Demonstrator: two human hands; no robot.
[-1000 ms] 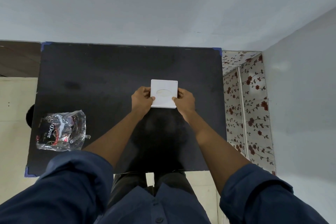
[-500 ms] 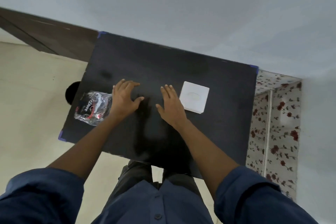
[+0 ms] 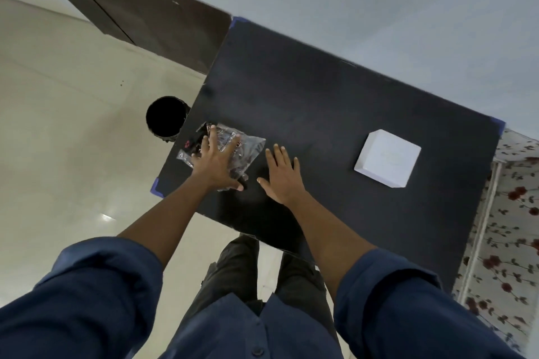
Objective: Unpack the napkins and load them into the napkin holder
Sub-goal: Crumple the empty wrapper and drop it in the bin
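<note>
A crumpled clear plastic wrapper (image 3: 248, 151) with dark print lies near the left edge of the black table (image 3: 320, 102). My left hand (image 3: 217, 162) lies flat on top of it, fingers spread and straight. Just to the right of the wrapper, my right hand (image 3: 281, 176) hovers over or rests on the bare tabletop with straight fingers and holds nothing. The white square napkin holder (image 3: 388, 162) stands closed on the right part of the table, well away from both hands.
A round black bin (image 3: 166, 116) stands on the pale floor beside the table's left edge. A dark wooden panel (image 3: 140, 17) runs along the back left. Floral fabric (image 3: 507, 213) hangs at the table's right side.
Both hands let go of the white holder and moved left. My left hand has gone from beside the wrapper to lying on it; the view has swung left.
</note>
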